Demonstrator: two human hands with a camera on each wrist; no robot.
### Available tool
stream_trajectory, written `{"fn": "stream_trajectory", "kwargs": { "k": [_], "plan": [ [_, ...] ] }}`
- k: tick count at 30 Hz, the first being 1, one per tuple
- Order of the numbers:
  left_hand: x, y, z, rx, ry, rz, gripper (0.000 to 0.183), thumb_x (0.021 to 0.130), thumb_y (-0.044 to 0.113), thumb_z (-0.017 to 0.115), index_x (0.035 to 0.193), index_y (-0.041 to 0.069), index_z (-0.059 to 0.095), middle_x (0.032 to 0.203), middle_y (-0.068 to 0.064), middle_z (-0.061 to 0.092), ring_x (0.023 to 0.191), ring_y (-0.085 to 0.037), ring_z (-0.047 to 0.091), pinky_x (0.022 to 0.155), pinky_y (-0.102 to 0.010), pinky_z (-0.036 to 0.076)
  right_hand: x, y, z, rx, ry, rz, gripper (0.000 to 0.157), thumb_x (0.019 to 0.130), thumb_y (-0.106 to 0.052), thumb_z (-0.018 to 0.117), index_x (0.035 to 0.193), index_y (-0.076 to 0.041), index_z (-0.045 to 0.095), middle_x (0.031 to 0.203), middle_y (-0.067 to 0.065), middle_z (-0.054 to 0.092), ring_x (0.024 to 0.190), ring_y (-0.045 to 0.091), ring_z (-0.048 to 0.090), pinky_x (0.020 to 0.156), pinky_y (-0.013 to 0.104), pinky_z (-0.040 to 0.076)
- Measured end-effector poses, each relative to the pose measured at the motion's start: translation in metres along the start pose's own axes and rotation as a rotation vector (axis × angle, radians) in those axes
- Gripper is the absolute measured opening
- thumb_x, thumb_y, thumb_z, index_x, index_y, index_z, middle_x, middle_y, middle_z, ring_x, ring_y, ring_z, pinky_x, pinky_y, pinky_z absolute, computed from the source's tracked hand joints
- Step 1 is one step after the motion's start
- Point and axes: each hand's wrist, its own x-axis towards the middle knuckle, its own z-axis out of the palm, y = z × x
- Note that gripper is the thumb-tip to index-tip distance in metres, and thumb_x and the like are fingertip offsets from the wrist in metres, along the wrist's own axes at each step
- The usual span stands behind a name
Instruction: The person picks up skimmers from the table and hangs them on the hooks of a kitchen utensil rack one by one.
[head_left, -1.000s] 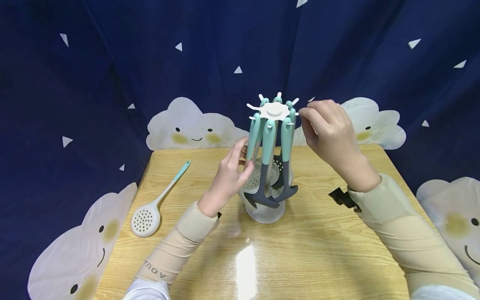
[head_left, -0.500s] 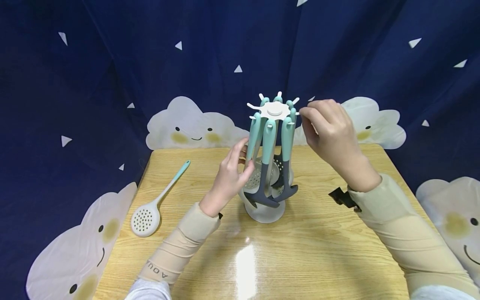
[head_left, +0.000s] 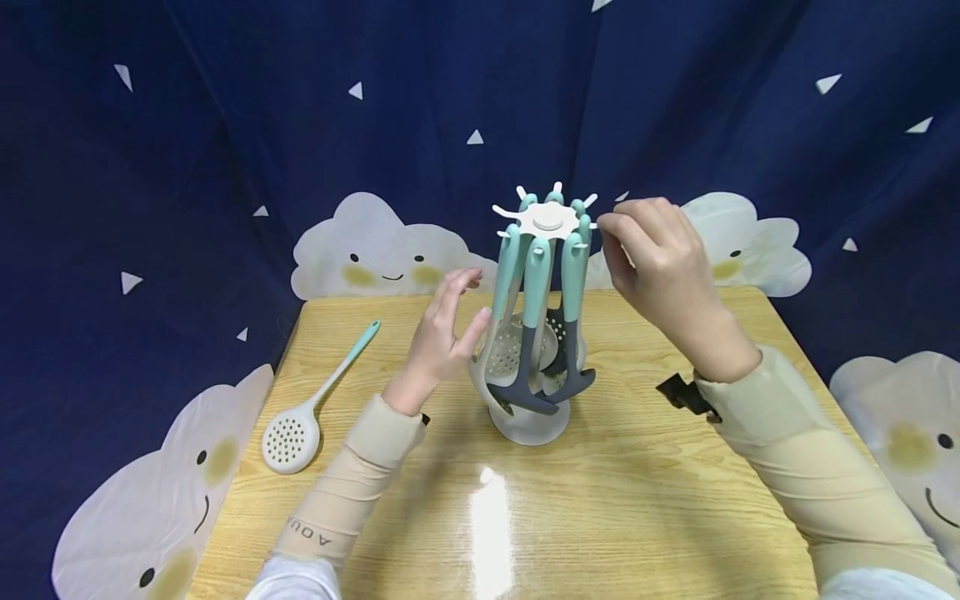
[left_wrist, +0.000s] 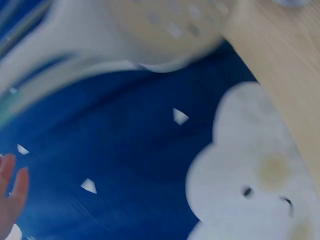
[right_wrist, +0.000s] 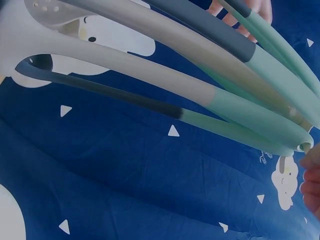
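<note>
A white rotating utensil rack [head_left: 542, 220] stands on the table, hung all round with kitchen utensils that have mint-green handles. My right hand [head_left: 660, 258] pinches the tip of one hook at the rack's right side; in the right wrist view its fingertips [right_wrist: 309, 159] meet the hook by a handle's hole. Left of the rack, my left hand [head_left: 441, 337] has its fingers spread and relaxed, holding nothing. Its thumb is close to a hanging utensil; whether they touch I cannot tell. Several dark grey heads [head_left: 525, 398] and a pale perforated skimmer [head_left: 504, 354] hang low over the round base.
On the table's left lies another skimmer [head_left: 291, 442], its mint handle pointing away to the upper right. The wooden table [head_left: 637, 500] ends at a dark blue curtain [head_left: 420, 50] with white triangles and cloud cutouts.
My left hand has drawn back to the left from the hanging utensils, and its fingers have opened out. The right hand stays at the hook, and the rack has hardly moved.
</note>
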Motion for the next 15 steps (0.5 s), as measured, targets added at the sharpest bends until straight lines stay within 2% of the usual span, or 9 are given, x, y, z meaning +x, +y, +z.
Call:
{"fn": "stream_trajectory", "kwargs": {
  "k": [5, 9, 12, 15],
  "plan": [
    [-0.005, -0.028, -0.006, 0.303, -0.002, 0.077, 0.035, 0.089, 0.016, 0.045, 0.116, -0.005, 0.049, 0.111, -0.020, 0.053, 0.102, -0.033, 0.051, 0.093, -0.043, 0.039, 0.000, 0.000, 0.000, 0.002, -0.002, 0.004, 0.012, 0.077, 0.014, 0.055, 0.083, 0.006, 0.060, 0.080, 0.019, 0.057, 0.071, 0.035, 0.050, 0.059, 0.043, 0.041],
    [-0.015, -0.054, -0.008, 0.468, -0.031, 0.112, 0.031, 0.084, 0.007, 0.053, 0.112, -0.004, 0.052, 0.107, -0.017, 0.055, 0.097, -0.032, 0.053, 0.088, -0.045, 0.040, 0.000, 0.000, 0.000, 0.005, 0.001, 0.006, 0.012, 0.077, 0.014, 0.055, 0.083, 0.006, 0.060, 0.080, 0.019, 0.058, 0.071, 0.035, 0.050, 0.059, 0.043, 0.041],
    [-0.024, -0.074, -0.009, 0.543, -0.060, 0.082, 0.030, 0.081, 0.004, 0.055, 0.110, -0.004, 0.053, 0.104, -0.016, 0.057, 0.095, -0.031, 0.053, 0.087, -0.043, 0.039, 0.000, 0.000, 0.000, 0.006, -0.001, 0.002, 0.012, 0.077, 0.014, 0.055, 0.083, 0.006, 0.060, 0.080, 0.019, 0.057, 0.070, 0.035, 0.049, 0.058, 0.043, 0.040],
    [-0.034, -0.093, -0.010, 0.620, -0.118, 0.002, 0.030, 0.080, 0.003, 0.055, 0.109, -0.003, 0.054, 0.103, -0.016, 0.057, 0.094, -0.031, 0.052, 0.088, -0.042, 0.038, 0.000, 0.001, 0.000, 0.004, -0.004, -0.001, 0.012, 0.077, 0.015, 0.055, 0.083, 0.006, 0.059, 0.080, 0.019, 0.057, 0.070, 0.035, 0.050, 0.058, 0.043, 0.040]
  ]
}}
